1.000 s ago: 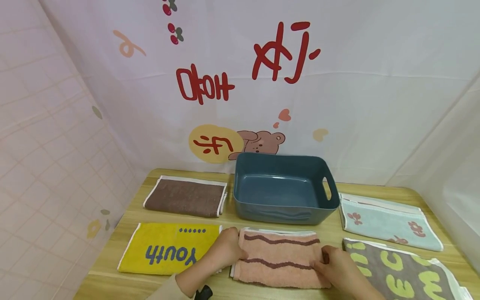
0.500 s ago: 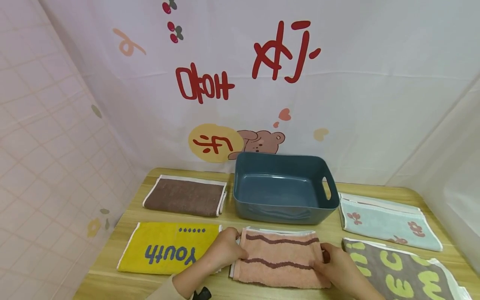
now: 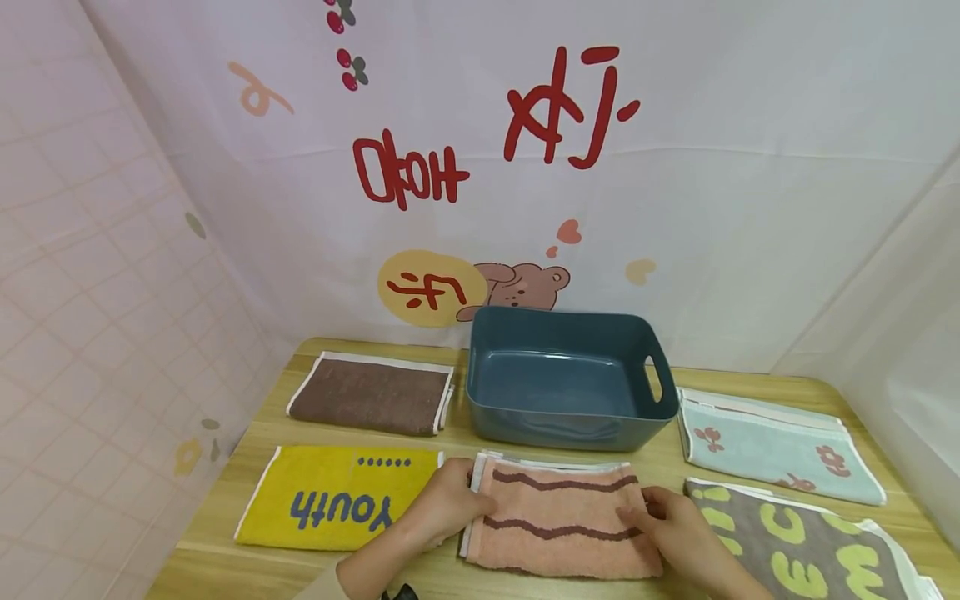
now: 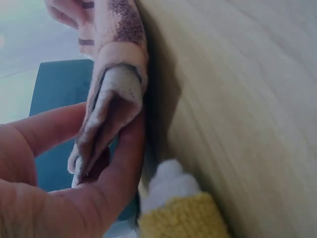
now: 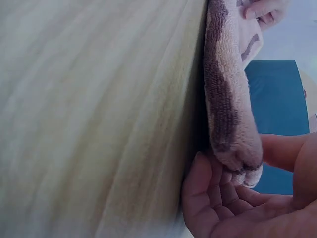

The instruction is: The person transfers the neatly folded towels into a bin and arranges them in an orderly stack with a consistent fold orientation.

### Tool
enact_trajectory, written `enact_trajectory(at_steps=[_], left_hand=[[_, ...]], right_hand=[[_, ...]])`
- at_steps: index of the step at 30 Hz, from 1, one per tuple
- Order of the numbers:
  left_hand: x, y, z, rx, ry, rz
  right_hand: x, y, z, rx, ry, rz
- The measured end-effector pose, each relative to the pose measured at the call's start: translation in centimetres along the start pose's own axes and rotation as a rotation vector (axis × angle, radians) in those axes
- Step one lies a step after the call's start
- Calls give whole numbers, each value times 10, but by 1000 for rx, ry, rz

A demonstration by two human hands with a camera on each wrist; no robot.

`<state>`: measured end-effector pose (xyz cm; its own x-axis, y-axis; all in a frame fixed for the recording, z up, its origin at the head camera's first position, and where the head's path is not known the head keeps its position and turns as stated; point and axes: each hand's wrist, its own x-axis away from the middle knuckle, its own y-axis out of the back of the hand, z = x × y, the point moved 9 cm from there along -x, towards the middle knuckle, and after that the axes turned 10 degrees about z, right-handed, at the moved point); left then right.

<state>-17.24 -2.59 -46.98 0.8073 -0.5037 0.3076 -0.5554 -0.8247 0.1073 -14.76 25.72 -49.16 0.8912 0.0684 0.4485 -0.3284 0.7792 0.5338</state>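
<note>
A folded pink towel (image 3: 558,521) with wavy brown stripes lies low over the wooden table, in front of the blue basket. My left hand (image 3: 450,504) pinches its left edge, thumb on top and fingers underneath; the left wrist view shows the folded layers (image 4: 116,94) between them. At the opposite edge my right hand (image 3: 675,529) grips the towel the same way, its curled fingers (image 5: 198,183) tucked under the rounded fold. Left of the left hand lies a yellow towel (image 3: 337,492) with blue lettering. A grey towel (image 3: 772,521) with yellow-green letters is beside the right hand.
The deep blue basket (image 3: 570,425), with nothing in it, stands at the back middle of the table (image 3: 247,575). A folded brown towel (image 3: 375,396) is at its left, a light blue flowered towel (image 3: 780,446) at its right. Patterned white cloth (image 3: 712,208) hangs behind.
My right thumb has shifted slightly up on the towel's right side. At the upper left corner the towel's pale edge shows more now. Both hands keep their hold; the other things have not moved.
</note>
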Motion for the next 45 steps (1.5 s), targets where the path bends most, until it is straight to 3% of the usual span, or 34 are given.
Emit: enact_trajectory(at_steps=[11, 20, 25, 35, 45], left_hand=[[5, -5, 8, 105, -14, 39], [6, -3, 7, 116, -16, 11], [6, -2, 8, 180, -23, 3], [13, 0, -5, 204, -68, -53], [19, 4, -17, 181, -84, -120]], right_hand=[[-1, -2, -5, -107, 11, 3], [1, -2, -3, -206, 61, 128], [5, 0, 0, -270, 67, 169], [15, 18, 5, -219, 36, -9], [25, 29, 17, -195, 39, -69]])
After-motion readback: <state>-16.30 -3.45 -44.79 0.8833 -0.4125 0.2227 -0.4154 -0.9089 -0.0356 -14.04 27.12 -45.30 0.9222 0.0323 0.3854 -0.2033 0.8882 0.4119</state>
